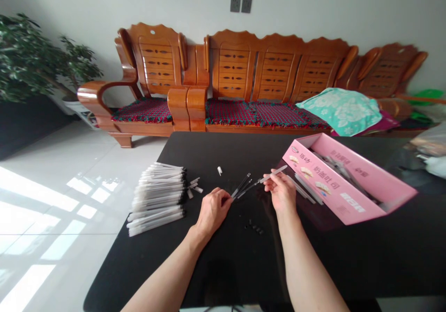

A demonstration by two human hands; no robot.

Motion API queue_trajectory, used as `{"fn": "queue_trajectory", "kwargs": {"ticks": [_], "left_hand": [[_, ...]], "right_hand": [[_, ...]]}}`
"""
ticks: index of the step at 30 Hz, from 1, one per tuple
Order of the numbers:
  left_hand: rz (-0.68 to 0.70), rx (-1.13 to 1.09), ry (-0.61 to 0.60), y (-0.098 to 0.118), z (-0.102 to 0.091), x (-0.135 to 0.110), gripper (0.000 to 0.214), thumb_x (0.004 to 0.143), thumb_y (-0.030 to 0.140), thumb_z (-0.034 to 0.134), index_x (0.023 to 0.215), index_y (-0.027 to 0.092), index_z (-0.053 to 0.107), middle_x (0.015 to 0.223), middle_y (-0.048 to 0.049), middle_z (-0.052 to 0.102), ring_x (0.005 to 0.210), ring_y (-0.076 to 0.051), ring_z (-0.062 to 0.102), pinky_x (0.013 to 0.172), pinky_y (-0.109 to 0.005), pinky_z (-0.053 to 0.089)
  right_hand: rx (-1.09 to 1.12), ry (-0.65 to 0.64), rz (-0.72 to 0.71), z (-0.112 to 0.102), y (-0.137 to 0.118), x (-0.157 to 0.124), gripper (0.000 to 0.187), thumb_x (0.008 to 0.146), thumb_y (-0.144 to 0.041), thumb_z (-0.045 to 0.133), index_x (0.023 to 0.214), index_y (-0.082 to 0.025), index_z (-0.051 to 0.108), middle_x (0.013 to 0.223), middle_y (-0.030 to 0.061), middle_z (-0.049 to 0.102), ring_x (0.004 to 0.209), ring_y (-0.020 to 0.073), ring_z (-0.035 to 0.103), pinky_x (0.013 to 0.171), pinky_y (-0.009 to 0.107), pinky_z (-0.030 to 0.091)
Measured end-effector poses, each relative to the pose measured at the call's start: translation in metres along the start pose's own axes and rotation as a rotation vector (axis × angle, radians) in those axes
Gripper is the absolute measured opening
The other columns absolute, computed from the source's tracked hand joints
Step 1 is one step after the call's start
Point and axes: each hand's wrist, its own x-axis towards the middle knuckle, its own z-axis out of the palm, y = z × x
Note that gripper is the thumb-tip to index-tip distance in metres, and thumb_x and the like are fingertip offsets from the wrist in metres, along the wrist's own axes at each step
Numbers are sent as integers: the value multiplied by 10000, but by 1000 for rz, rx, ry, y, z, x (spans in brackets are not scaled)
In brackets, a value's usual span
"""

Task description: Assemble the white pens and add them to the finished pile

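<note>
My left hand [213,209] is closed, its fingertips pinching the lower ends of a few thin dark pen refills [241,185] that fan out to the right. My right hand [281,191] grips a translucent white pen barrel [276,173] between thumb and fingers. One dark refill reaches from the left fingertips to the near end of that barrel; whether it sits inside cannot be made out. Several small black pieces [257,230] lie on the table between my forearms. To the left, many white pens [158,192] with black ends are stacked side by side.
A pink printed box [334,189] holding more pens stands at the right, with loose white barrels [306,190] beside it. Small white pieces [195,185] lie near the stack, another white piece [219,170] farther back. Beyond the black table [205,149] stands a wooden sofa [275,70].
</note>
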Motion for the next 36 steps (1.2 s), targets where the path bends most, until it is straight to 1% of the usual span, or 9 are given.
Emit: {"fn": "queue_trajectory", "kwargs": {"ticks": [7,12,22,26,29,31,33,34,36], "left_hand": [[13,12,1,-1,2,0,88,838,204,629,779,181,691,761,-9,633,679,-121,597,639,-223,402],[-17,-13,12,3,3,1,95,830,209,634,761,176,690,736,-8,634,652,-119,578,626,-227,396],[3,-57,-16,6,1,2,90,822,211,644,757,173,694,737,-16,647,661,-130,587,620,-232,402],[-19,-108,0,6,4,3,97,825,225,641,765,171,695,726,-11,643,634,-124,590,607,-232,417],[-68,-261,-34,8,7,4,102,841,239,624,810,165,687,702,-5,637,575,-115,594,574,-226,445],[-42,-388,-48,11,8,4,109,849,224,611,902,167,688,768,-21,661,649,-131,639,620,-229,487],[27,-499,-50,15,7,3,186,863,211,592,1026,173,674,931,-59,679,804,-158,674,712,-242,522],[54,-538,-46,17,6,3,225,874,211,578,1080,174,658,1008,-76,670,864,-166,677,747,-249,530],[66,-558,-26,18,4,3,263,889,222,558,1136,173,634,1065,-93,649,890,-170,675,763,-256,538]], "right_hand": [[-32,-29,18,5,1,-4,345,602,-207,802,903,-122,658,671,79,745,455,142,643,353,187,471],[-30,-66,48,6,1,-6,288,607,-215,800,839,-136,649,667,76,745,463,147,654,362,191,485],[-41,-44,48,4,2,-5,279,602,-204,807,816,-137,641,643,68,736,459,159,662,366,200,502],[-62,-96,86,7,3,-7,277,601,-208,814,805,-140,639,640,63,735,461,162,665,373,207,519],[-76,-201,160,12,3,-14,269,608,-214,821,793,-146,639,641,52,735,479,169,677,409,231,557],[-83,-313,241,14,3,-19,260,624,-218,822,799,-145,644,668,55,741,506,179,692,439,250,580],[-76,-411,327,14,2,-22,249,644,-217,817,818,-144,655,703,64,751,530,186,704,456,256,591],[-54,-427,351,13,2,-21,241,653,-215,812,828,-144,663,716,67,755,541,185,709,464,252,594],[36,-362,336,8,1,-17,201,669,-200,796,827,-150,682,716,60,758,560,170,714,494,232,600]]}}
